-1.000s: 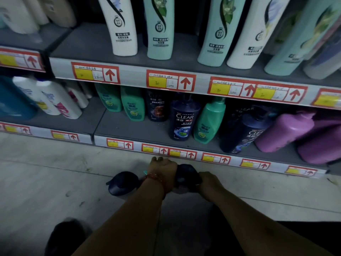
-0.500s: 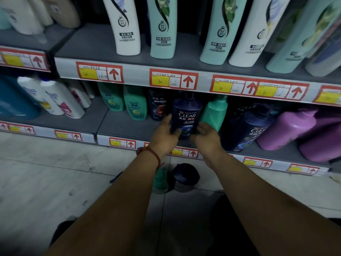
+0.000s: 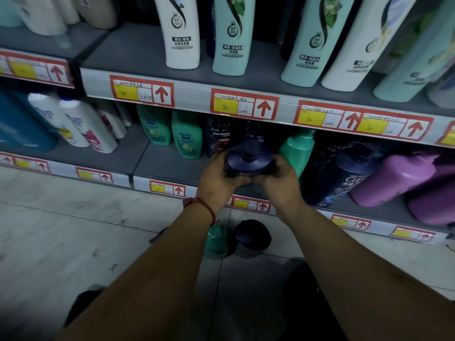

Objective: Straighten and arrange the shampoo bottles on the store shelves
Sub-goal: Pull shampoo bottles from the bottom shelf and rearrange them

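Observation:
A dark blue pump bottle (image 3: 248, 161) is tipped toward me at the front of the bottom shelf (image 3: 170, 166), its top facing the camera. My left hand (image 3: 216, 180) grips its left side and my right hand (image 3: 278, 183) grips its right side. A green pump bottle (image 3: 296, 150) stands just right of it. Behind it stand dark Clear bottles (image 3: 218, 136). Two green bottles (image 3: 187, 137) stand to the left. On the floor below my wrists sit a small green bottle (image 3: 216, 241) and a dark bottle (image 3: 251, 238).
A leaning dark Clear bottle (image 3: 344, 175) and purple bottles (image 3: 398, 178) fill the shelf's right end. White bottles (image 3: 76, 124) and a blue one lean on the left shelf section. Tall white and mint bottles (image 3: 231, 38) line the upper shelf. Pale tiled floor (image 3: 73, 230) lies below.
Both hands rose from the bottles on the floor to the bottom shelf, took the dark blue pump bottle by its sides, and tipped it toward me.

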A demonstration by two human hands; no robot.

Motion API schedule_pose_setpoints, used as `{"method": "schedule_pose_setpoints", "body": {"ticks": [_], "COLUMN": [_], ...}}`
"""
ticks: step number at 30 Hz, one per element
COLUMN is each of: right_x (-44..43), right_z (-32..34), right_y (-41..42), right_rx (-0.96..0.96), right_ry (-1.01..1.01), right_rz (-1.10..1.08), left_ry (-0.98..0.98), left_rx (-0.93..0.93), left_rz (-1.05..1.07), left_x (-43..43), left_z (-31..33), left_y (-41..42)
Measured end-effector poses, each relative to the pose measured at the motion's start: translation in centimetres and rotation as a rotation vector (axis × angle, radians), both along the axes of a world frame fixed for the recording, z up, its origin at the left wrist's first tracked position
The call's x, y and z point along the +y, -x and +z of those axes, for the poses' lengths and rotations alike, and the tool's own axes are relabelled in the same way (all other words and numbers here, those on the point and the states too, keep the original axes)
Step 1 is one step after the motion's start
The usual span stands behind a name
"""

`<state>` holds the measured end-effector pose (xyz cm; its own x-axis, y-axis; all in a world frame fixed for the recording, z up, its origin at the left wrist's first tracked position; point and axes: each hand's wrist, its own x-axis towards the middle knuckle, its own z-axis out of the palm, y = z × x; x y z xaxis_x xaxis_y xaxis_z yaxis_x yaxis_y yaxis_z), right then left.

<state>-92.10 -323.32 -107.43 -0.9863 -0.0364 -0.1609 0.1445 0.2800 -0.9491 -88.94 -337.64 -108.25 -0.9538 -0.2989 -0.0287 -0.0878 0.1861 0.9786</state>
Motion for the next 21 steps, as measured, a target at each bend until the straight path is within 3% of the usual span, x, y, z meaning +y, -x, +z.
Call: {"method": "schedule_pose_setpoints", "body": {"ticks": [12, 21], "right_x": [-5.3, -15.3], "right_z": [6.4, 4.0], "right_y": [-5.7, -12.0], "right_rx": [0.168, 0.006], "right_ry": [-0.067, -0.123], "right_rz": [0.263, 0.533], "left_ry": [0.258, 0.317], "left_rx": [0.054, -0.119], "left_rz": [0.028, 0.139], "left_x": [-8.0, -17.5], "left_z": [6.7, 4.0], "left_y": [-7.3, -16.0]}}
